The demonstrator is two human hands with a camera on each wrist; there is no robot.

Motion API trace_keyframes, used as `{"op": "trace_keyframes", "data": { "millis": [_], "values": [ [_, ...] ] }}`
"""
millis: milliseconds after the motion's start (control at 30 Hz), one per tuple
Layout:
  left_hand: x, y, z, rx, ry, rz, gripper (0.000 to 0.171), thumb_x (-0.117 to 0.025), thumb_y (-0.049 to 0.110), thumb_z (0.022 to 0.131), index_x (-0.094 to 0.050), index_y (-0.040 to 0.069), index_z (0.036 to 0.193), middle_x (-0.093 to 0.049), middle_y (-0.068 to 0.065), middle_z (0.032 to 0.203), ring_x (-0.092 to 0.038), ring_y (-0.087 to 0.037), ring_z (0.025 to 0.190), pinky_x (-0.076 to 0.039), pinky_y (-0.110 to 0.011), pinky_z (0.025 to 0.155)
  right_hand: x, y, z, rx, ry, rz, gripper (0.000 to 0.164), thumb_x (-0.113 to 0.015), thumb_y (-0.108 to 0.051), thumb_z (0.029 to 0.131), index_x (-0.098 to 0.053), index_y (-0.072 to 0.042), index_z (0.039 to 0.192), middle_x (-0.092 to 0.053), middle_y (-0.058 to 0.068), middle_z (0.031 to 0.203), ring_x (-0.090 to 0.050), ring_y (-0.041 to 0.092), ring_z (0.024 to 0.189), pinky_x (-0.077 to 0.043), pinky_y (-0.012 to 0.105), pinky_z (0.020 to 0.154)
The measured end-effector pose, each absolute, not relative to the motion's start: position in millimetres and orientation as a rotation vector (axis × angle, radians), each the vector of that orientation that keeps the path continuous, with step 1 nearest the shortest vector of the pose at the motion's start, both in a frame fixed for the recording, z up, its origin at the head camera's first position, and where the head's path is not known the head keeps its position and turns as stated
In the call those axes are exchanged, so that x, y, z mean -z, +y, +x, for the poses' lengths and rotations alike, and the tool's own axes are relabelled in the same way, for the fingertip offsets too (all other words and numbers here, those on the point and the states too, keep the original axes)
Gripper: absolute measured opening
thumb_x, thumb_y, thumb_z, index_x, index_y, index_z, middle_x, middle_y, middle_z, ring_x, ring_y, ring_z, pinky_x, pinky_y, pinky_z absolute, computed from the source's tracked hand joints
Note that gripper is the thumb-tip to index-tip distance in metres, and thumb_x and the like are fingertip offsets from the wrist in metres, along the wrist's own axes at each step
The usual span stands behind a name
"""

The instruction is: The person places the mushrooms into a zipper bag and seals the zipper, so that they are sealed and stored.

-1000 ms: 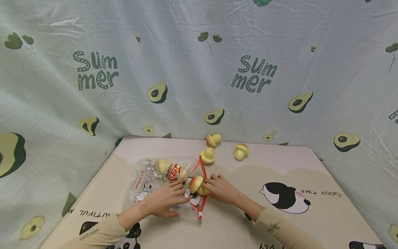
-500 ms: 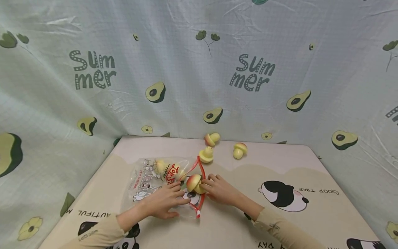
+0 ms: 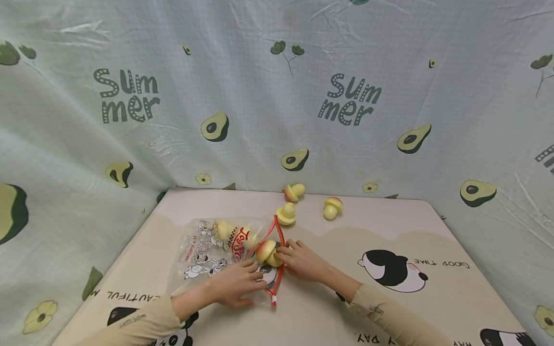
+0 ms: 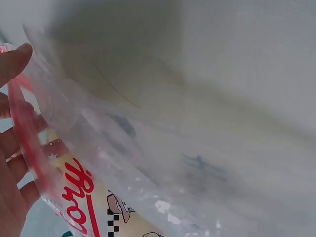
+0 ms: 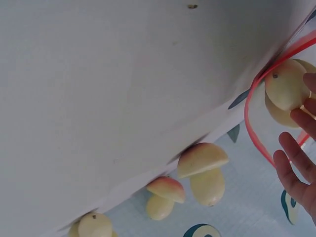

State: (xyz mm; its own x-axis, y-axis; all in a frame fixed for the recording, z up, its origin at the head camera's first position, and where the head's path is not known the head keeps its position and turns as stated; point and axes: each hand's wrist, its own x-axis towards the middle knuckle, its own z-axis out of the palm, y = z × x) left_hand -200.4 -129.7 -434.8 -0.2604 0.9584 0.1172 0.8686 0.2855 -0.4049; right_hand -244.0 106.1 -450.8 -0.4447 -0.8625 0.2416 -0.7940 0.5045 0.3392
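Centrally, the toy mushroom (image 3: 264, 251) sat in the mouth of the plastic bag (image 3: 190, 281), with the cap past the red zip strip (image 3: 282, 234). Being probably light, firm and smooth, it was best held by the stem, where the right hand (image 3: 303, 262) pinched it. The left hand (image 3: 239, 284) lay on the bag beside the opening, its fingers extended and unclenched. The film looked limp and slippery, best steadied at the strip. Beyond, three loose mushrooms (image 3: 333, 208) rested on the surface (image 3: 311, 317).
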Motion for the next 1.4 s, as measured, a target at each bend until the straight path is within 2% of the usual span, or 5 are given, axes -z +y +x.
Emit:
{"op": "trace_keyframes", "data": {
  "millis": [133, 233, 867, 1167, 1400],
  "values": [
    [435, -129, -200, -0.390, -2.246, -1.688, 0.044, -0.058, 0.048, 0.076, -0.054, 0.026, 0.113, -0.062, 0.009, 0.108, -0.055, -0.011, 0.090, -0.042, -0.028, 0.078, 451, 106, -245, 0.270, -2.376, 1.359, 0.039, -0.066, -0.027, 0.077, -0.055, -0.019, 0.113, -0.057, -0.007, 0.112, -0.047, 0.013, 0.094, -0.044, 0.026, 0.073],
    [436, -127, -200, -0.419, -2.254, -1.701, 0.048, -0.057, 0.049, 0.077, -0.052, 0.028, 0.120, -0.062, 0.011, 0.111, -0.055, -0.010, 0.090, -0.041, -0.028, 0.077, 451, 106, -246, 0.269, -2.385, 1.362, 0.040, -0.066, -0.027, 0.077, -0.055, -0.019, 0.114, -0.056, -0.006, 0.113, -0.047, 0.013, 0.094, -0.044, 0.026, 0.073],
    [439, -120, -199, -0.408, -2.248, -1.738, 0.039, -0.057, 0.048, 0.076, -0.053, 0.036, 0.112, -0.062, 0.012, 0.093, -0.054, -0.011, 0.084, -0.042, -0.030, 0.074, 454, 102, -244, 0.270, -2.381, 1.368, 0.044, -0.065, -0.025, 0.077, -0.053, -0.018, 0.119, -0.054, -0.004, 0.118, -0.048, 0.016, 0.100, -0.046, 0.029, 0.075],
    [441, -119, -199, -0.444, -2.231, -1.742, 0.037, -0.055, 0.045, 0.078, -0.051, 0.038, 0.113, -0.060, 0.012, 0.094, -0.053, -0.012, 0.086, -0.043, -0.032, 0.076, 456, 100, -243, 0.306, -2.390, 1.369, 0.046, -0.062, -0.028, 0.081, -0.050, -0.020, 0.125, -0.048, -0.004, 0.121, -0.047, 0.017, 0.107, -0.046, 0.030, 0.078],
    [442, -120, -198, -0.419, -2.249, -1.746, 0.035, -0.055, 0.044, 0.078, -0.052, 0.038, 0.112, -0.061, 0.011, 0.097, -0.054, -0.013, 0.088, -0.044, -0.034, 0.079, 456, 102, -241, 0.353, -2.382, 1.377, 0.047, -0.061, -0.030, 0.081, -0.049, -0.021, 0.126, -0.050, -0.003, 0.125, -0.048, 0.018, 0.111, -0.046, 0.032, 0.081]
  ]
}}
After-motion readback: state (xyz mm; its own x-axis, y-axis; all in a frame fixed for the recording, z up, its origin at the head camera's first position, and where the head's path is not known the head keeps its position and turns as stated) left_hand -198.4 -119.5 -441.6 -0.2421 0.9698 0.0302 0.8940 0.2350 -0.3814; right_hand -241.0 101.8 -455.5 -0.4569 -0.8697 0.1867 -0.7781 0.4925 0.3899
